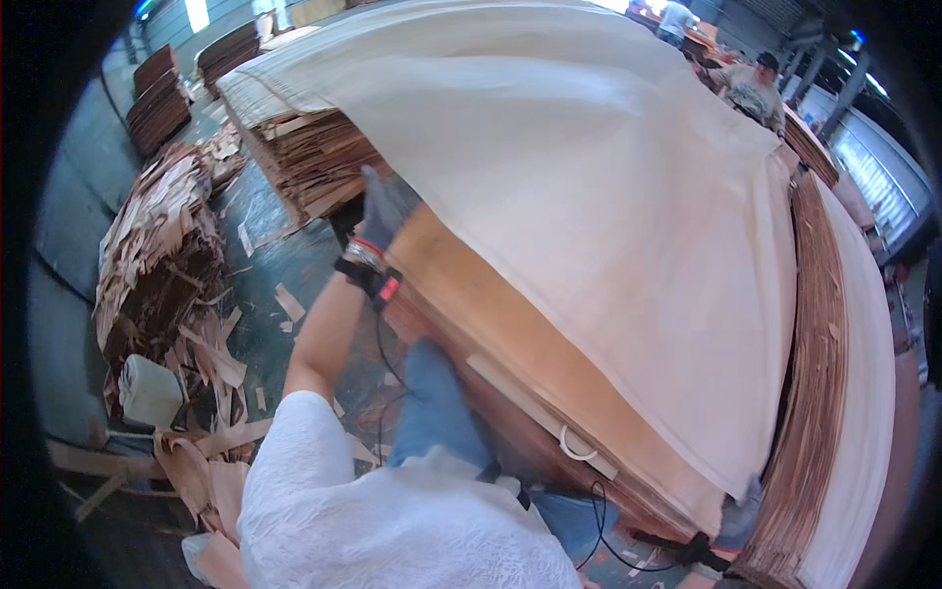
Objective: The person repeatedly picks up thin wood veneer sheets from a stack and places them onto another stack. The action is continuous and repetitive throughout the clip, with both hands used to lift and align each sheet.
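A large pale wood veneer sheet (589, 184) spreads before me, its surface billowing over a stack with a tan top sheet (456, 258). My left hand (388, 210), in a grey glove, is at the sheet's near left edge; blur hides whether its fingers close on it. At the sheet's near right corner, my right hand (739, 512), also gloved in grey, grips the edge. Across the stack a co-worker (754, 92) stands at the sheet's far right corner. Between my hands a strip of tan surface shows below the sheet's edge.
A tall veneer stack (817, 353) stands close on the right. To the left are another veneer stack (316, 158), a heap of veneer scraps (158, 250) and loose offcuts (221, 361) on the floor. A black cable (603, 530) hangs near my right wrist. Another person (673, 22) is farther back.
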The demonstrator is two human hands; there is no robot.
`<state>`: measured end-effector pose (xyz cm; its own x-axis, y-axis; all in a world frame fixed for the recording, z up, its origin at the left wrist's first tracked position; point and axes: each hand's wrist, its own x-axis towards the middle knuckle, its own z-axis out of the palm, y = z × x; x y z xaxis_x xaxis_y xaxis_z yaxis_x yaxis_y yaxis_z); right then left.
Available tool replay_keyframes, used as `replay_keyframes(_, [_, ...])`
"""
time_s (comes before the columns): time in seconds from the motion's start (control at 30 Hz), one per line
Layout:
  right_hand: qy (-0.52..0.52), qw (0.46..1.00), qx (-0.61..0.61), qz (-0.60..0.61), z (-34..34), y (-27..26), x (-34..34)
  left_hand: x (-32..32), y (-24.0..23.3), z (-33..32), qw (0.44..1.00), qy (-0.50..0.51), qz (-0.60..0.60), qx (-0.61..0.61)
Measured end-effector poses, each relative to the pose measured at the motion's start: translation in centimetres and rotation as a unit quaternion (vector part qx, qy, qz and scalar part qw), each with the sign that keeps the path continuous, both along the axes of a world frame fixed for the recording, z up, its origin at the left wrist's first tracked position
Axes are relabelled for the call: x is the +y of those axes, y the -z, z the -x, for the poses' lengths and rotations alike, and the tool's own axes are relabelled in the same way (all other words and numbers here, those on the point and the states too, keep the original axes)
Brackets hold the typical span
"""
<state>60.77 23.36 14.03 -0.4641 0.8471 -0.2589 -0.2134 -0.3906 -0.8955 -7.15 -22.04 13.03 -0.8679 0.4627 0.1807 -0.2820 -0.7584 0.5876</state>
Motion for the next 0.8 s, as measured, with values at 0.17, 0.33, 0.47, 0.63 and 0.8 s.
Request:
replay_keyframes(0.17, [-0.065,0.948,0.311,-0.022,-6.6,-1.1,2.1,2.8,2.2,2.8,0.973,-0.012,0.231,-0.009])
replay_keyframes(0.33, [0.038,0.969,0.21,-0.121,-8.1,1.7,3.4,7.0,10.9,-3.3,0.878,-0.152,0.442,0.106])
replay_keyframes(0.47, [0.238,0.944,-0.047,-0.223,-9.0,4.4,5.7,5.4,12.6,-4.2,0.909,-0.188,0.365,0.074])
replay_keyframes(0.63, [0.213,0.945,-0.15,-0.199,-8.7,11.9,6.8,4.3,7.2,-4.4,0.903,-0.291,0.316,-0.006])
replay_keyframes(0.8, [0.244,0.94,-0.207,-0.116,-7.7,18.4,7.3,7.7,6.2,-8.4,0.822,-0.391,0.367,0.193])
